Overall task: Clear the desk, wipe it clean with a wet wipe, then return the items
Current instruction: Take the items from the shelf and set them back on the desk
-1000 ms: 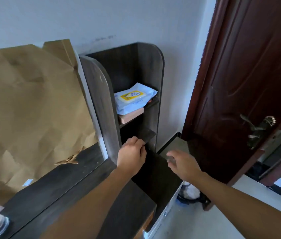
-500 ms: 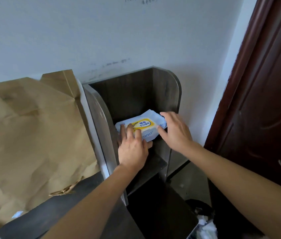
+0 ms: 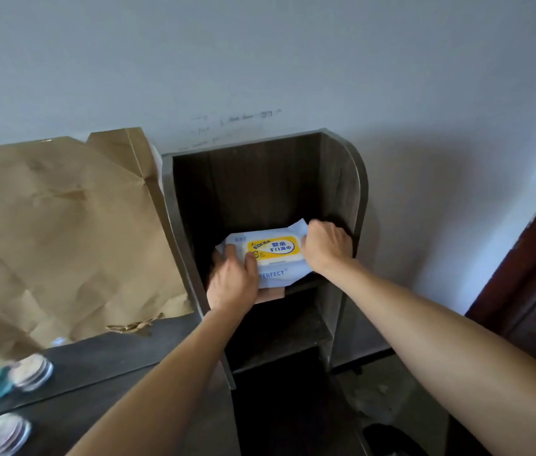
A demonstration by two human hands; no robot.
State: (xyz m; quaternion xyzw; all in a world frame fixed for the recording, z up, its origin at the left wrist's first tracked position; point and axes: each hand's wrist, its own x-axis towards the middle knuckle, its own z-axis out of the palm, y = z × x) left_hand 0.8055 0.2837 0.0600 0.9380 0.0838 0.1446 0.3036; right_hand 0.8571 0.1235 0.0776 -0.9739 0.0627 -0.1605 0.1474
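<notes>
A wet-wipe pack [image 3: 273, 251] with a yellow lid lies on the upper shelf of a dark shelf unit [image 3: 342, 179], right of the worktop [image 3: 102, 363]. The left grip [image 3: 232, 279] holds its near left end, the right grip [image 3: 326, 248] its right end; crumpled brown paper [image 3: 62, 232] stands to the left.

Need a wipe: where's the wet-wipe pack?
Head view, centre: the yellow-lidded white wet-wipe pack in the dark wooden shelf unit, between left hand and right hand.
</notes>
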